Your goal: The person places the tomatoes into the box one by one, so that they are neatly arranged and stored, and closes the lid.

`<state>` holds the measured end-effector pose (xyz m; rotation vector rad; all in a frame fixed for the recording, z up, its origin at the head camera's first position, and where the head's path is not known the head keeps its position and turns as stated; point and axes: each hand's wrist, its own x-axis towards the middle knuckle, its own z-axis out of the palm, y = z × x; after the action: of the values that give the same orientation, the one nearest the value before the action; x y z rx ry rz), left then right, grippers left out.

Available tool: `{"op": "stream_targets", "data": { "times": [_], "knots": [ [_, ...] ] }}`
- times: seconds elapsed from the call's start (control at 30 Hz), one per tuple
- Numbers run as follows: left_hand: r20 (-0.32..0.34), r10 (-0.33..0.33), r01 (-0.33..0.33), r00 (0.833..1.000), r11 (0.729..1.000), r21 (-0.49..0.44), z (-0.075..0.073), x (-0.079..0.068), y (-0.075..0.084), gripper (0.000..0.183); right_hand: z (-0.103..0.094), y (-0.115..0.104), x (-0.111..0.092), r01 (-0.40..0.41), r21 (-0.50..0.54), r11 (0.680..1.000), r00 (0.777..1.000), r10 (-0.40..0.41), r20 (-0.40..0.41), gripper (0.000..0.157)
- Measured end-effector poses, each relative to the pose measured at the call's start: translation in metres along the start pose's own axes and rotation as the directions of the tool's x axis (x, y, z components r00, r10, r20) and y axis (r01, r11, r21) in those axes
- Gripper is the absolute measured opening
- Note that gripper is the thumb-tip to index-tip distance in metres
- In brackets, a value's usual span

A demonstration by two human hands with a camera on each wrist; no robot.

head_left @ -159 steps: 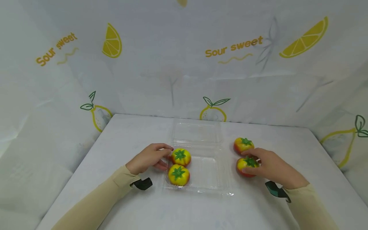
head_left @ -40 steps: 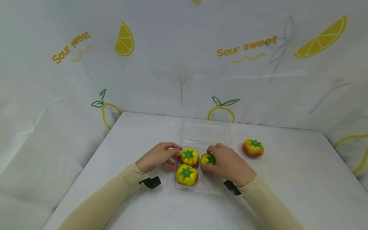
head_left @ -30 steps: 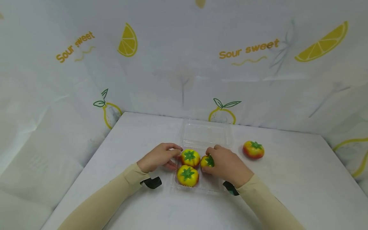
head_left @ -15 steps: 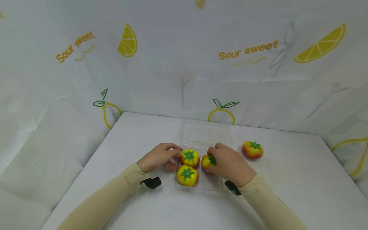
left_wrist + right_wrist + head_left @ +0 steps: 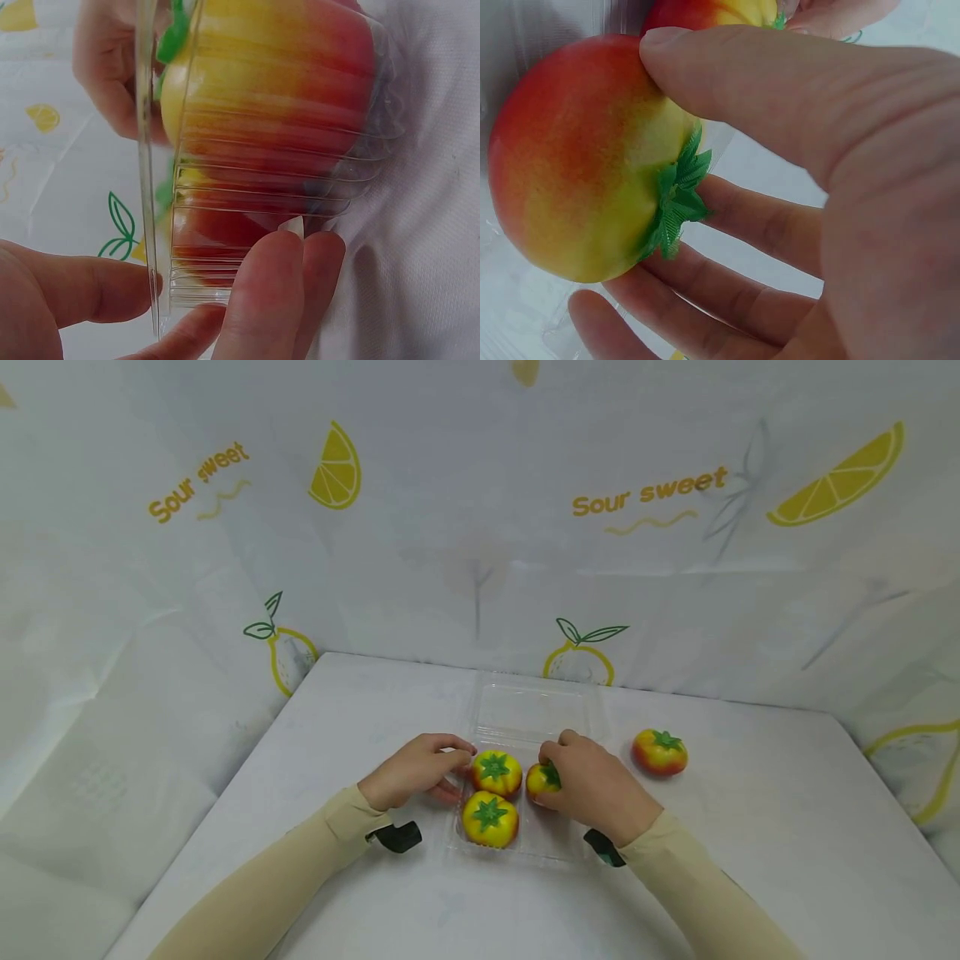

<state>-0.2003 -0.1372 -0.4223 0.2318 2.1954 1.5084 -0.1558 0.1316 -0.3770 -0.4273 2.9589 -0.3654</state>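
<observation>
My left hand (image 5: 420, 768) holds the left edge of a clear plastic clamshell box (image 5: 555, 853), fingers at its rim and ribbed wall in the left wrist view. Inside, along the left side, sit two red-yellow tomatoes with green leafy tops, a far tomato (image 5: 497, 772) and a near tomato (image 5: 490, 820). My right hand (image 5: 596, 785) grips a third tomato (image 5: 592, 165) at the box's far right part, thumb on one side and fingers on the other. Whether this tomato touches the box floor, I cannot tell. The right hand partly hides it in the head view.
One more tomato (image 5: 660, 752) lies on the white tabletop (image 5: 750, 827), right of the box. The box's lid (image 5: 534, 708) lies folded back on the far side. White cloth printed with lemons (image 5: 579, 660) stands behind the table.
Since the oldest frame, my right hand has taken the nearer right-hand tomato and carried it left into the box. Over the last second, hardly anything moves. The left hand stays at the box's edge.
</observation>
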Motion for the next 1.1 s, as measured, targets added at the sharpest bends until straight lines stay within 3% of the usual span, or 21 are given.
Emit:
{"op": "stream_targets", "data": {
  "times": [0.4, 0.77, 1.1],
  "knots": [
    [-0.001, -0.007, 0.007, 1.000, 1.000, 0.003, 0.001, 0.000, 0.002, 0.034, 0.001, 0.004, 0.001, 0.006, 0.006, 1.000, 1.000, -0.006, -0.030, 0.035],
    [0.004, -0.001, 0.002, 1.000, 1.000, -0.008, 0.001, 0.000, 0.001, 0.036, -0.004, 0.011, -0.003, -0.044, 0.046, 0.998, 0.999, 0.045, -0.027, 0.049],
    [0.011, -0.008, 0.008, 1.000, 1.000, -0.008, 0.001, 0.002, -0.001, 0.036, -0.027, 0.046, -0.022, -0.014, 0.134, 0.991, 0.992, 0.031, -0.121, 0.052]
  ]
}}
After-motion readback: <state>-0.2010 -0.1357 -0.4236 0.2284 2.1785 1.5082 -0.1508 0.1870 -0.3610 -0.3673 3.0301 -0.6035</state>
